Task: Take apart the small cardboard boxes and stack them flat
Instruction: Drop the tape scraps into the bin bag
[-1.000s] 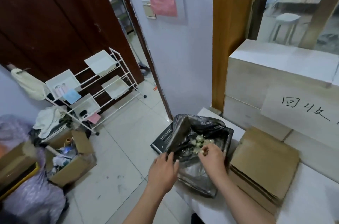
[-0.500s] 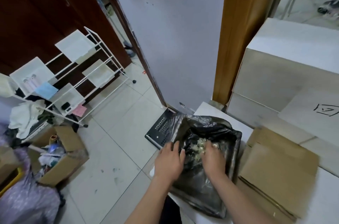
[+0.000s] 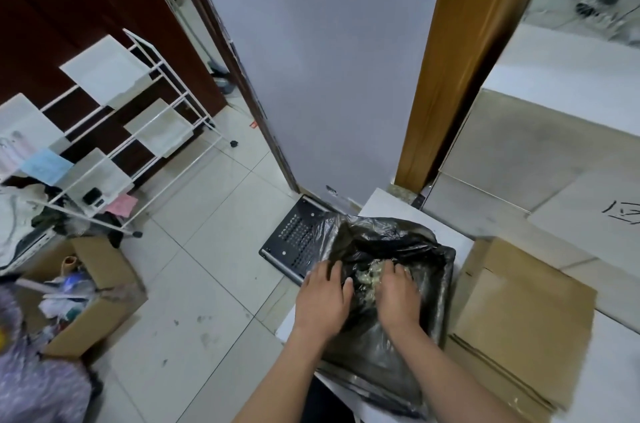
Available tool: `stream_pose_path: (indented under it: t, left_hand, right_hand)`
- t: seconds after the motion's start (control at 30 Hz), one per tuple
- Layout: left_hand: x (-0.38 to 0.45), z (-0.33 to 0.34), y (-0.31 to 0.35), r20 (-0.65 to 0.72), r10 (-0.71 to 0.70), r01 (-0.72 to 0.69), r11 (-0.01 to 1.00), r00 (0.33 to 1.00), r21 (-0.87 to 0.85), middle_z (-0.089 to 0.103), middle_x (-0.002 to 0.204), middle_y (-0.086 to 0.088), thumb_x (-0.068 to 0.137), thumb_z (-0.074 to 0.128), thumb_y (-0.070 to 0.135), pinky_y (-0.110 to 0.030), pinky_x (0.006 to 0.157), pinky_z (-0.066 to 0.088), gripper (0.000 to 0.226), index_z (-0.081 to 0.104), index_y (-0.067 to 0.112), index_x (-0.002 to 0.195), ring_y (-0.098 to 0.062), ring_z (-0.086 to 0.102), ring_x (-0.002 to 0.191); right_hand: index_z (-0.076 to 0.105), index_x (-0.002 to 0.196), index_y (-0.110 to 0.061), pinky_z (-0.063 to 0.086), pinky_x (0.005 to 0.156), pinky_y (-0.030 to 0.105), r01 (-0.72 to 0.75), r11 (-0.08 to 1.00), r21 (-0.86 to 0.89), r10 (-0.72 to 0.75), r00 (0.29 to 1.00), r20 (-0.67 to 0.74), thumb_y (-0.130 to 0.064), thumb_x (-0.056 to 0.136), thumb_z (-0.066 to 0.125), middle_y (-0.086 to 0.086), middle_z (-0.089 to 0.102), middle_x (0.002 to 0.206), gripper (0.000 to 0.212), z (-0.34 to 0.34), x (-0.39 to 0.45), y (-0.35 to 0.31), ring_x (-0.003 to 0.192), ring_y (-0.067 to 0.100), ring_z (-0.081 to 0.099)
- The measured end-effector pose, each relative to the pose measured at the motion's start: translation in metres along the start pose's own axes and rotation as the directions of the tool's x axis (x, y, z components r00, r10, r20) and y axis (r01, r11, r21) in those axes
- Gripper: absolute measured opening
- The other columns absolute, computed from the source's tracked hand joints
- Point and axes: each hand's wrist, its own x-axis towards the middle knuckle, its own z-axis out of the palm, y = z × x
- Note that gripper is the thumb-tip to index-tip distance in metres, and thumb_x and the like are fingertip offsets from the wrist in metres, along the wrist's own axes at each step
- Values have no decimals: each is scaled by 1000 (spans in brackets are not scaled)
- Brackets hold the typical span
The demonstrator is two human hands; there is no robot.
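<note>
White tabletop [image 3: 388, 208]: both hands, left hand [image 3: 322, 301] and right hand [image 3: 398, 298], are now pressing flat-fingered into the black bag [image 3: 391, 249], having sunk deeper; flattened boxes [image 3: 519, 318] are waiting right.

Flattened cardboard stack [image 3: 519, 329] lies just right of the black plastic bag [image 3: 398, 249], closing that side; large boxes [image 3: 519, 152] wall off the far right. A black perforated panel [image 3: 294, 242] leans just left, with bare floor tiles [image 3: 207, 232] beyond; an open cardboard box [image 3: 100, 287] and white wire rack [image 3: 145, 117] stand farther left
</note>
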Motion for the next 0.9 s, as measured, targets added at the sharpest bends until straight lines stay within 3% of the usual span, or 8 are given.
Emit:
stream_pose_path:
  t: [0.13,0.27,0.37,0.5,0.67,0.9]
  left_hand:
    - [-2,-2,-5,21,-2,2,1000,1000,25,42,152,-7,106,23,47,-37,119,26,54,39,18,149,-24,37,141]
    - [-11,-6,-15,24,-15,13,997,1000,81,41,154,-3,106,23,47,-36,121,20,52,43,18,145,-21,31,144]
    - [-21,-11,-19,32,-37,33,994,999,103,44,151,-2,106,22,47,-37,119,23,52,46,17,142,-22,34,141]
    - [-32,-31,-13,27,-63,59,989,998,138,49,145,-5,106,22,45,-40,115,28,51,53,16,135,-23,40,137]
    - [-48,-55,2,-4,-67,67,983,998,172,53,137,-9,107,21,42,-40,110,35,50,54,14,132,-27,47,130]
    - [-67,-87,29,-85,8,7,985,996,170,57,134,-15,106,22,39,-43,105,39,50,54,11,133,-35,54,123]
  right_hand:
    - [50,122,-15,45,98,35,4,999,34,-4,1000,-7,-33,100,50,5,59,121,28,-11,-1,-4,115,24,56]
    - [53,125,-13,44,97,38,6,996,91,-3,1000,-27,-34,100,45,8,58,124,33,-27,-6,-13,117,27,54]
    - [53,130,-14,42,102,39,109,993,48,-112,992,65,-39,100,43,9,55,131,40,-39,-13,-15,123,27,50]
    - [53,133,-15,44,99,37,225,974,-2,-224,971,80,-46,99,42,10,56,131,47,-60,-28,-17,122,30,51]
    - [49,139,-13,42,104,40,226,973,-41,-220,969,116,-49,99,43,13,53,137,55,-86,-50,-13,126,31,51]
    - [50,136,-12,50,93,40,189,982,-14,-188,981,55,-49,100,42,10,56,134,52,-124,-86,-4,121,29,55]
